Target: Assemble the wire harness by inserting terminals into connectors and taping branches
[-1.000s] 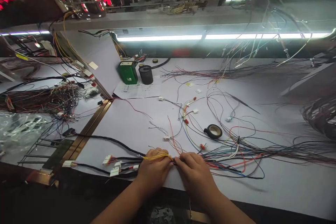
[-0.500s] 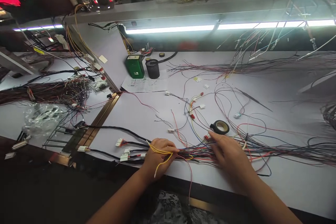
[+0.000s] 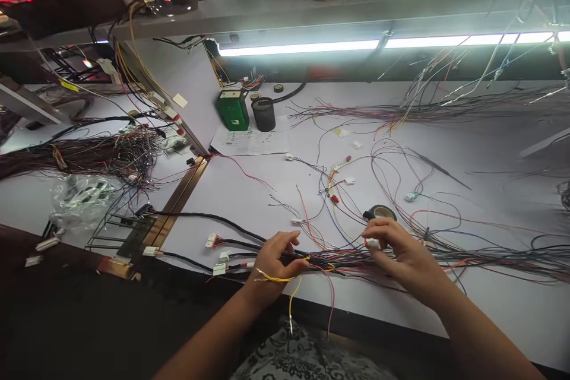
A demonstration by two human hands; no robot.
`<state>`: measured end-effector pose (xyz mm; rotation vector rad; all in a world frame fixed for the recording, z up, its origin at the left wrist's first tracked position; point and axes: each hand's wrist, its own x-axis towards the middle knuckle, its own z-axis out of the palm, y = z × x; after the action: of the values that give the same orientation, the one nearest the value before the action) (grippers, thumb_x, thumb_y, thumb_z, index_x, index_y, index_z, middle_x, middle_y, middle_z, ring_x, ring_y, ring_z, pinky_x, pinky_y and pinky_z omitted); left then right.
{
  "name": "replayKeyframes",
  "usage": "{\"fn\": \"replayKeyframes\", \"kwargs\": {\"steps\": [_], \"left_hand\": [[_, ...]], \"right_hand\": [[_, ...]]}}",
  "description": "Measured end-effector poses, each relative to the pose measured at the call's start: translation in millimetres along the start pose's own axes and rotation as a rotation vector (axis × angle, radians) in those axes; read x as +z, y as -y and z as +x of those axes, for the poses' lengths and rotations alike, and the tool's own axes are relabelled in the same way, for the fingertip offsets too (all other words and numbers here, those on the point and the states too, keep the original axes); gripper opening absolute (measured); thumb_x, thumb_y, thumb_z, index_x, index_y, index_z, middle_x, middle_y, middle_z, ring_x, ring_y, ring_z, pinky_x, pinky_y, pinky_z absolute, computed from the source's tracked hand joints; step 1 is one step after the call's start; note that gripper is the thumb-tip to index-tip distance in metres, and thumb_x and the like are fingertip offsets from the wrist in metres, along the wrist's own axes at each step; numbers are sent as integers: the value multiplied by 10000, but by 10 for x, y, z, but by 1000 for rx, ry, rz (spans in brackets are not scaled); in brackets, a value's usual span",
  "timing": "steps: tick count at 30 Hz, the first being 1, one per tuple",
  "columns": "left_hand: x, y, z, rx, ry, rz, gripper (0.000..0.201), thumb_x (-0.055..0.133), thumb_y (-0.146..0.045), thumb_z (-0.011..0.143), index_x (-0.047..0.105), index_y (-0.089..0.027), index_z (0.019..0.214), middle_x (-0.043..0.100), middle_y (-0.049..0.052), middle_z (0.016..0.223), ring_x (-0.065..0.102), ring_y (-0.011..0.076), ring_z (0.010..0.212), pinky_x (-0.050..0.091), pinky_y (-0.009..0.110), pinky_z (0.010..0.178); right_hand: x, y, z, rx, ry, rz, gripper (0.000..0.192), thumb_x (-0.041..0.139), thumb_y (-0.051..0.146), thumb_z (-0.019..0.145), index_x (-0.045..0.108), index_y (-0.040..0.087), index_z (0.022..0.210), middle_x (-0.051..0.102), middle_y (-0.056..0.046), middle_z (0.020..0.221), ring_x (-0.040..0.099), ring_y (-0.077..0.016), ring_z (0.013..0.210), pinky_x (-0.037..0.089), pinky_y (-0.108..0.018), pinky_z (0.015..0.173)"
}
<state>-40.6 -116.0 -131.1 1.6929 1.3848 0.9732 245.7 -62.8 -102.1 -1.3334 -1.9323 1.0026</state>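
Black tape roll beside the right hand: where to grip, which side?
Probably pinch the tape roll across its ring wall, finger in the hole, from above at the far side: it lies flat, hole up, and the right hand hides its near edge.

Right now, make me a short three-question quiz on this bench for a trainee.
1. True or false: the green box stands left of the mesh cup in the picture.
2. Which is nearest the right hand? A: green box. B: tape roll. C: mesh cup.
3. Fill in: the wires lying across the left hand near the wrist are ____.

Key: 1 true; 2 B; 3 yellow.
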Motion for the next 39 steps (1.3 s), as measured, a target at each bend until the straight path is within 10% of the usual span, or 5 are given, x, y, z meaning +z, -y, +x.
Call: {"fn": "replayKeyframes", "kwargs": {"steps": [6, 15, 26, 33, 39], "left_hand": [[22, -35, 43, 152, 18, -39, 289, 562, -238, 866, 582, -188, 1150, 626, 70, 969, 581, 151, 866, 484, 323, 820], [37, -234, 306, -144, 267, 110, 168, 621, -257, 780, 670, -182, 923, 654, 12, 823, 556, 117, 646, 453, 247, 627], [167, -397, 418, -49, 497, 518, 158, 498, -298, 863, 627, -206, 871, 629, 25, 947, 580, 181, 864, 429, 289, 755], [36, -294, 423, -113, 460, 206, 169, 448, -276, 889, 594, -206, 935, 648, 16, 960, 569, 161, 866, 424, 273, 764], [22, -257, 422, -173, 383, 116, 273, 491, -434, 871, 613, -194, 919, 635, 3, 850, 550, 144, 742, 411, 262, 686]], "right_hand": [[-58, 69, 92, 250, -73, 358, 298, 696, 415, 764, 622, 207, 964, 616, -75, 999, 590, -192, 904, 507, -296, 759], [190, 612, 514, 2, 57, 267, 224, 598, 393, 842, 629, 218, 978, 631, -48, 965, 595, -158, 836, 511, -325, 756], [62, 100, 481, 153, 19, -146, 244, 528, 415, 853, 658, 241, 962, 680, -33, 944, 627, -200, 861, 493, -350, 769], [5, -11, 330, -165, 98, -363, 288, 494, 379, 899, 604, 254, 1133, 556, -85, 1237, 554, -225, 1092, 462, -395, 911], [18, -45, 339, -387, 300, -407, 296, 466, 122, 860, 625, 238, 1081, 637, -63, 1050, 596, -180, 921, 473, -349, 813]]}}
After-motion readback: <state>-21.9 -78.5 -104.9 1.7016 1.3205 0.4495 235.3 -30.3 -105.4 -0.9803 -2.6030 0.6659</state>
